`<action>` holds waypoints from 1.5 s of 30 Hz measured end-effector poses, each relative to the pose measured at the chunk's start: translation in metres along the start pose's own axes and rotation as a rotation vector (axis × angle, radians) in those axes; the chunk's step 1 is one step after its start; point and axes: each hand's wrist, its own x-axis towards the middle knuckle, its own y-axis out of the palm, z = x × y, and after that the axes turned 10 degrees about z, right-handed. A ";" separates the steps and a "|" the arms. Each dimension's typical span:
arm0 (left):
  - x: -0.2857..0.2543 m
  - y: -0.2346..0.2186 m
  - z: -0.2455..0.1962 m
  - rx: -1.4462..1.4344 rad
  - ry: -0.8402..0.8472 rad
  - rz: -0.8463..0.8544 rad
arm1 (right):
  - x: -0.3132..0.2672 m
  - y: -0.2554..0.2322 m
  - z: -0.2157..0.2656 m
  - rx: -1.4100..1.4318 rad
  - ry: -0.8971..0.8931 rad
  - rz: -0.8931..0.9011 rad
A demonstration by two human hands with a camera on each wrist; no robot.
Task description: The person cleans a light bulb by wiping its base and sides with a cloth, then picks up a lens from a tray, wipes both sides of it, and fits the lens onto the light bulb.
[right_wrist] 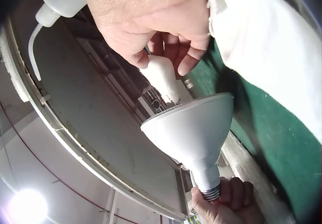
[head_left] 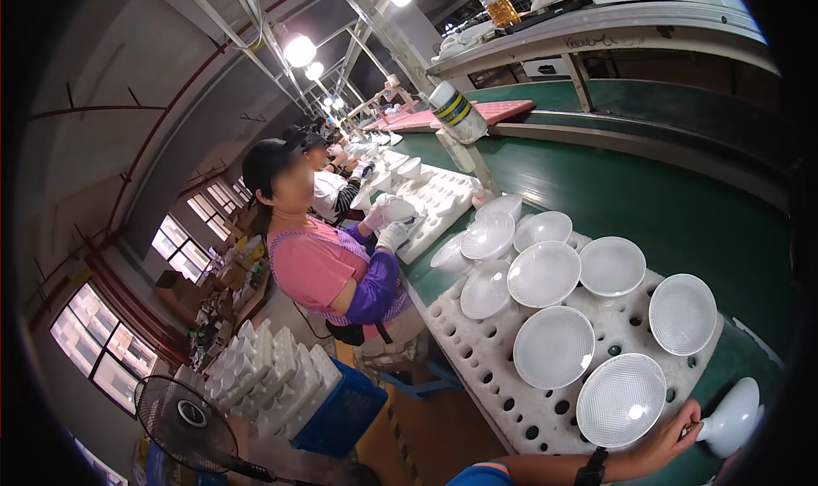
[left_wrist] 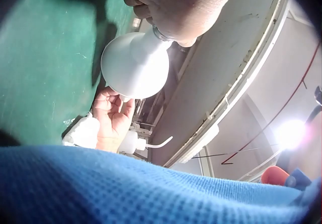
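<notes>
My left hand point(head_left: 666, 442), with a black band at the wrist, grips a white reflector bulb point(head_left: 731, 418) by its metal screw base. In the right wrist view the bulb point(right_wrist: 193, 128) stands with its wide face up, my left fingers point(right_wrist: 236, 194) curled round the base below. Over that face my right hand point(right_wrist: 156, 18) pinches a white, soft-looking piece point(right_wrist: 163, 78), its lower end right at the bulb's rim. The left wrist view shows my right hand point(left_wrist: 113, 121) at the face of the same bulb point(left_wrist: 136, 65).
A white foam tray point(head_left: 477, 362) with round holes carries several reflector bulbs point(head_left: 554, 347) beside the green conveyor belt point(head_left: 596, 184). A squeeze bottle point(right_wrist: 63, 0) with a bent spout is near my right hand. Another person point(head_left: 328, 273) works at the left; a fan point(head_left: 187, 418) stands lower left.
</notes>
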 end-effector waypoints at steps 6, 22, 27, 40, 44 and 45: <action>0.000 -0.002 -0.005 0.007 -0.031 0.018 | 0.004 0.009 0.020 0.021 -0.006 0.014; 0.000 -0.004 -0.010 -0.017 0.001 0.014 | -0.002 -0.004 -0.006 -0.020 0.023 -0.030; 0.000 -0.003 -0.008 -0.003 -0.014 0.016 | -0.003 -0.003 -0.003 0.019 0.056 -0.040; 0.001 0.000 -0.003 0.001 0.002 -0.008 | 0.001 0.004 0.009 0.100 0.047 -0.015; -0.001 -0.002 -0.009 0.005 -0.014 0.002 | 0.005 0.012 0.029 0.058 0.010 0.026; -0.001 -0.004 -0.012 -0.001 -0.023 0.012 | 0.006 0.013 0.032 0.050 0.002 0.029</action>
